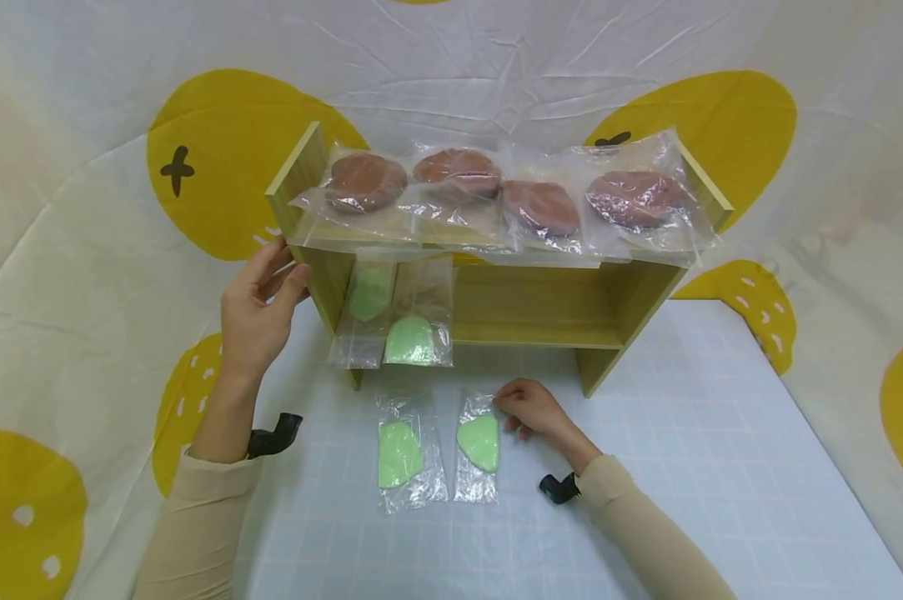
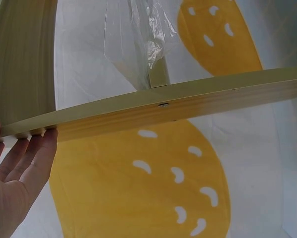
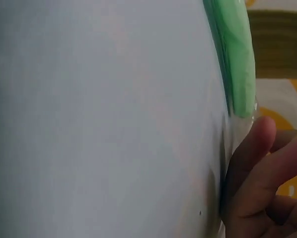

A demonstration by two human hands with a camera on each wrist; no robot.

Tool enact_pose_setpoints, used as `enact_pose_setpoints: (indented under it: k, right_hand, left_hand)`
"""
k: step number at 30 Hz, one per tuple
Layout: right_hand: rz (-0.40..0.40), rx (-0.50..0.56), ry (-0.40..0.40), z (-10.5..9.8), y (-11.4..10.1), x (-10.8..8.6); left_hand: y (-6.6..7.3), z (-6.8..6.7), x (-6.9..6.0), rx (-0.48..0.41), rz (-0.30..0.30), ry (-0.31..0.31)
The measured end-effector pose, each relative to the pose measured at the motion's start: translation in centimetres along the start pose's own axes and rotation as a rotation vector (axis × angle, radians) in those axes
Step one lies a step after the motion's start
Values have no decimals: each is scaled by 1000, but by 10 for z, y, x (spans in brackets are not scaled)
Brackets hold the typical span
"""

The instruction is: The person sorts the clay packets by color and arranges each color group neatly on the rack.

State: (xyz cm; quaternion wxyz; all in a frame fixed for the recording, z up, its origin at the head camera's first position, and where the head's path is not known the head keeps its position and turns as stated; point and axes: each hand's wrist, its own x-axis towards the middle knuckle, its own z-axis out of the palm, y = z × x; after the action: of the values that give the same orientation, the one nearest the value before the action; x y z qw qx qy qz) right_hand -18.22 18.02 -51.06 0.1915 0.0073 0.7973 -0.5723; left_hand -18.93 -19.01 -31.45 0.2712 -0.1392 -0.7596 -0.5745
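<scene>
My left hand (image 1: 259,312) touches the left side panel of a small wooden shelf (image 1: 534,304); in the left wrist view its fingertips (image 2: 49,134) rest along the panel's edge. On the table, my right hand (image 1: 534,408) pinches the upper right edge of a clear plastic bag (image 1: 477,487) holding a flat pale green piece (image 1: 479,442). Left of it lies a similar bag with a green piece (image 1: 400,454). Two more bagged green pieces (image 1: 409,340) sit side by side at the left of the lower shelf, their bags overhanging its front.
Several clear bags with reddish-brown round patties (image 1: 541,207) line the top board, their edges hanging over the front. The shelf stands at the back of a pale checked table (image 1: 721,467). A white cloth with yellow shapes (image 1: 466,67) hangs behind and around it.
</scene>
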Motion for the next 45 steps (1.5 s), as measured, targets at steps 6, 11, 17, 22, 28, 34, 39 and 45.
enact_pose_setpoints:
  k: [6, 11, 17, 22, 28, 34, 39, 45]
  right_hand:
    - [-38, -119, 21, 4, -2, 1]
    - [-88, -43, 7, 3, -4, -8]
    - [-109, 155, -7, -5, -4, -25]
    - [-96, 326, -53, -13, -1, -34]
    - [-98, 384, -44, -24, 7, -45]
    - [-39, 328, -78, -37, 14, -52]
    - [2, 285, -247, -44, 16, -54]
    - [-25, 234, -382, -53, 14, -60]
  left_hand:
    - [0, 0, 0, -13, 8, 0]
    - [0, 0, 0, -12, 0, 1]
    - [-1, -1, 0, -4, -1, 0]
    - [-1, -2, -1, -1, 2, 2]
    - [-1, -2, -1, -1, 0, 4]
    - [0, -2, -1, 5, -1, 5]
    - [1, -1, 0, -1, -1, 6]
    - [2, -1, 0, -6, 1, 2]
